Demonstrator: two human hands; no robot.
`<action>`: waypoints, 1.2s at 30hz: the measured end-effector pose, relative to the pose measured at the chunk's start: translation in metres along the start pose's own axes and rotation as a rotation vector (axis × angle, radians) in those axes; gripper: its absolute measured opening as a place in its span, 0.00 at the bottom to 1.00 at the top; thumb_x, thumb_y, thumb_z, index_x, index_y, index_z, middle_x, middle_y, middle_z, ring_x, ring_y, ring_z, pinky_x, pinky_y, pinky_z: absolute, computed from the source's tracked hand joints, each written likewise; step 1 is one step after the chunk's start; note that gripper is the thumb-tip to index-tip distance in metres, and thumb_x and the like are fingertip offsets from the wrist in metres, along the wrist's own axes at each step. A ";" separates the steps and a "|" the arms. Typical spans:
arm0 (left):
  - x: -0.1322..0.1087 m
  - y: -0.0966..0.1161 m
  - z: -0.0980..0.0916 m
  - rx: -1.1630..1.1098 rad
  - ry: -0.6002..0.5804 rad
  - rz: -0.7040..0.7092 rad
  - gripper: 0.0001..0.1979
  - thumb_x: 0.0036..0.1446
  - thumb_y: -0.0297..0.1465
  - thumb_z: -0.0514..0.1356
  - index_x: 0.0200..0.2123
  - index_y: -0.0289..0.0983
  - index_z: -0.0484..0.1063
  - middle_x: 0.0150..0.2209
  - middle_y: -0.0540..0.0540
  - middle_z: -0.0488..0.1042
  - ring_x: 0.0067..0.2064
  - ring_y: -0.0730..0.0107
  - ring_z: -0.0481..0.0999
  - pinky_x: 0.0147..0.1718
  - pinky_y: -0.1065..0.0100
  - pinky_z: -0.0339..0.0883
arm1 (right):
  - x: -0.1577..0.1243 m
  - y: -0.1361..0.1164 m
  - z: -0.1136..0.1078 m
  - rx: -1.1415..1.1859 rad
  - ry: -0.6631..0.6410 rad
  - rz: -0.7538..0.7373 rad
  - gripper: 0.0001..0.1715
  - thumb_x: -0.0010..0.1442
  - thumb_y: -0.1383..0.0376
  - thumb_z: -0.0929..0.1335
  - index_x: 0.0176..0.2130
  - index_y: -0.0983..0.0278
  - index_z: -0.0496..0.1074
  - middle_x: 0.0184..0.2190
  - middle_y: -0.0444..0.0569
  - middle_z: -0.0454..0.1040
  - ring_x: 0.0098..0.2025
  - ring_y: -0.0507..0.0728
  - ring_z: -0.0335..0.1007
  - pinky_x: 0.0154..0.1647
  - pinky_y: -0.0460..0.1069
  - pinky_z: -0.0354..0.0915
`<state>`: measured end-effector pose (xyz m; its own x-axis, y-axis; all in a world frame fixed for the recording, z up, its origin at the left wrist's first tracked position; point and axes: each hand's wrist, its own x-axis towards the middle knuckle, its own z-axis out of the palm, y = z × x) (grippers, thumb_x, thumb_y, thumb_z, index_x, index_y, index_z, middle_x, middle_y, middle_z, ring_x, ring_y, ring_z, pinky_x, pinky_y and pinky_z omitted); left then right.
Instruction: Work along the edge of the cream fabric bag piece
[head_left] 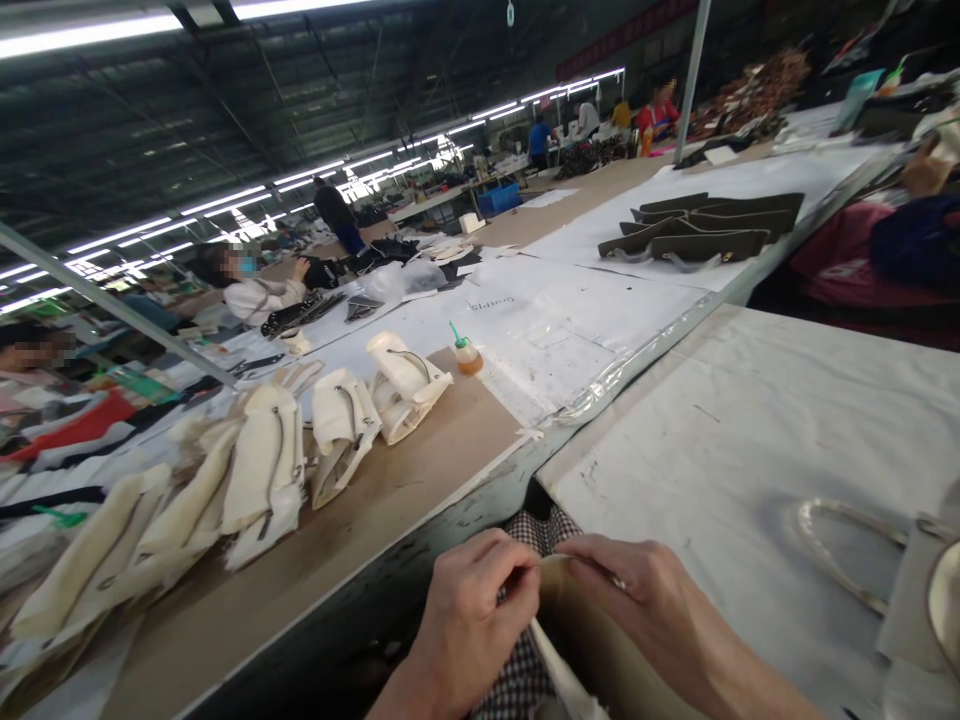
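Observation:
At the bottom centre, my left hand (474, 600) pinches the cream edge of a beige bag-like piece (600, 655). My right hand (651, 598) is closed on the same edge, a little to the right, its thumb and fingers pressed together. The piece hangs open toward me over a checked cloth (523, 660), and its lower part runs out of view. On the brown board to the left lie several cream bag pieces (264, 460) with zips. A small bottle (468, 357) of amber liquid with a green nozzle stands beyond them.
To the right, a beige bag (911, 600) with a looped handle lies on the white-covered table (750, 440). Dark olive panels (705, 228) are stacked farther back. A metal post (691, 85) rises at the back, and a slanted pole (120, 305) crosses the left. Several people are around other tables.

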<state>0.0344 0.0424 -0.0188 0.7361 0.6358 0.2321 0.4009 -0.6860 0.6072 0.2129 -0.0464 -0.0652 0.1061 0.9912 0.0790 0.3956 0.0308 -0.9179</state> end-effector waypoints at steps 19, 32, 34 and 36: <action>0.013 0.004 -0.007 -0.062 -0.152 -0.081 0.10 0.61 0.24 0.57 0.29 0.36 0.75 0.29 0.49 0.70 0.31 0.71 0.70 0.31 0.72 0.61 | 0.001 -0.006 0.002 -0.029 -0.048 -0.050 0.16 0.70 0.62 0.61 0.42 0.59 0.78 0.31 0.41 0.80 0.31 0.53 0.76 0.32 0.45 0.64; -0.009 0.016 0.003 -0.087 -0.036 -0.349 0.13 0.62 0.28 0.54 0.41 0.40 0.79 0.45 0.46 0.78 0.45 0.64 0.78 0.46 0.71 0.70 | -0.010 0.001 -0.005 0.016 -0.093 -0.007 0.22 0.71 0.62 0.58 0.59 0.60 0.69 0.50 0.52 0.79 0.51 0.61 0.76 0.52 0.53 0.71; -0.008 0.017 0.001 -0.101 -0.084 -0.361 0.13 0.64 0.31 0.53 0.43 0.41 0.79 0.43 0.47 0.79 0.44 0.63 0.78 0.46 0.70 0.70 | -0.012 -0.002 -0.009 0.035 -0.103 0.029 0.24 0.71 0.61 0.57 0.61 0.61 0.67 0.51 0.53 0.78 0.52 0.62 0.76 0.56 0.56 0.69; -0.006 0.018 -0.001 -0.126 -0.136 -0.390 0.14 0.66 0.33 0.52 0.45 0.41 0.78 0.41 0.47 0.80 0.42 0.64 0.79 0.42 0.71 0.71 | -0.012 -0.003 -0.014 0.090 -0.127 0.076 0.25 0.69 0.61 0.58 0.61 0.62 0.66 0.53 0.54 0.76 0.53 0.62 0.75 0.58 0.58 0.68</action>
<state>0.0368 0.0264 -0.0085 0.6113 0.7806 -0.1304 0.6001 -0.3498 0.7194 0.2228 -0.0606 -0.0577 0.0146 0.9992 -0.0362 0.3070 -0.0389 -0.9509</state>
